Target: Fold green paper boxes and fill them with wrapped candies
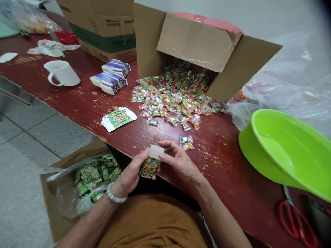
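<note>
My left hand [131,175] grips a small green printed cardboard box [150,167] at the table's front edge. The box's white top flap stands up. My right hand [181,164] is closed at the box's right side, its thumb by the flap; some of its fingers are hidden behind the box. Just beyond that hand lie two small candy packets [186,142]. A stack of flattened printed boxes [119,119] rests farther left. Behind it, a heap of clear-wrapped colourful candies [170,100] spills from an open carton [199,41] lying on its side.
A white mug [62,73] and purple-white bundles of flat cartons [110,81] stand at the left. On the right are a green basin [269,151] and red-handled scissors [297,220]. Below the edge, a floor carton [53,206] holds several green boxes [93,175].
</note>
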A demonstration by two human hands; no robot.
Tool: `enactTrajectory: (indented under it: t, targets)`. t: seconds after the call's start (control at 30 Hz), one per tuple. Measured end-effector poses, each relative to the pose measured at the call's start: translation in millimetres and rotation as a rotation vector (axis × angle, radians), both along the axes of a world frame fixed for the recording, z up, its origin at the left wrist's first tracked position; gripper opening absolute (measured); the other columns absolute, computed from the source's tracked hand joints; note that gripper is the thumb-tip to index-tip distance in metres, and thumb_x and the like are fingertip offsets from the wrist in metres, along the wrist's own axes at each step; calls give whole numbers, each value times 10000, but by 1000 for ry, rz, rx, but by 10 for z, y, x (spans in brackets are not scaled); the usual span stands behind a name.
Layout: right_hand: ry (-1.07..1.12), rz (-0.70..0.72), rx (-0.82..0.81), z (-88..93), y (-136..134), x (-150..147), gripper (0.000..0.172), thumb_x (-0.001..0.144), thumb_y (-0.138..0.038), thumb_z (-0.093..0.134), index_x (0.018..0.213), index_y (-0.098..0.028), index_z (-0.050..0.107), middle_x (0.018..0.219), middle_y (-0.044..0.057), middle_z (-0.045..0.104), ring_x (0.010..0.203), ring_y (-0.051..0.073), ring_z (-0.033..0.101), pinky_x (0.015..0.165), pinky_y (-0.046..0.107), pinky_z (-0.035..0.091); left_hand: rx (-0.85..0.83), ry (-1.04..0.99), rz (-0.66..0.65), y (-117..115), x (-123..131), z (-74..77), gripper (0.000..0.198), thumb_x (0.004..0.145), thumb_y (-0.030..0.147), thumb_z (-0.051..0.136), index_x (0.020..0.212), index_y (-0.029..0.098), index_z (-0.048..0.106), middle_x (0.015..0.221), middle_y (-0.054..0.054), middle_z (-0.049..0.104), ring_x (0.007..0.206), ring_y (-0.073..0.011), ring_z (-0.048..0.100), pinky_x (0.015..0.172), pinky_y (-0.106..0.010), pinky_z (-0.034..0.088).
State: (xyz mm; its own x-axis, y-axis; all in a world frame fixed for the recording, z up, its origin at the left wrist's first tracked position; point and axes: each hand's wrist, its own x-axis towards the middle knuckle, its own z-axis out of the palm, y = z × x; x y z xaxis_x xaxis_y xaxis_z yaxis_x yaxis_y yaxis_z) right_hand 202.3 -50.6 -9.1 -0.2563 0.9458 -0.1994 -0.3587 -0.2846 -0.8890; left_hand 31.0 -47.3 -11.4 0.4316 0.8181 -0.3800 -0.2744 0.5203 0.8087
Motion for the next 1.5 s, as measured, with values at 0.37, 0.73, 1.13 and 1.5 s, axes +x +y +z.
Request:
enactTrajectory:
  t: [0.37, 0.73, 1.13, 1.5]
  targets:
    - [-463, -206, 615, -18, -18, -78, 80, 901, -267, 678, 925, -255, 753, 917, 39, 721, 800, 172, 687, 725, 326, 574, -152, -169, -8, 1, 16, -25, 394, 894, 531, 602, 967, 149, 658, 683, -56, 680, 510, -167, 611, 452, -279, 549]
    - [-587, -72, 514, 54, 1, -96, 111, 851, -250, 704, 952, -214, 734, 970, 57, 752, 736, 163, 686, 655, 295, 564, -193, -120, 61, -6, 40, 23, 513, 957, 532, 499, 1219, 118, 650, 737, -82, 712, 461, -135, 584, 428, -235, 522]
    - [-84, -220, 86, -31, -27, -255, 415, 721, -306, 831, 978, -254, 509, 722, -80, 592, 500, 89, 576, 482, 216, 503, -208, -234, 149, 21, 38, 0, 302, 924, 423, 607, 962, 134, 686, 689, -43, 683, 544, -171, 642, 417, -280, 567]
    - [-88, 41, 148, -44, 58, -119, 208, 838, -395, 735, 943, -220, 699, 859, 13, 713, 512, 120, 591, 456, 284, 549, -184, -235, 86, -15, 46, -25, 493, 911, 527, 605, 1230, 152, 607, 732, -56, 692, 516, -160, 631, 420, -261, 555]
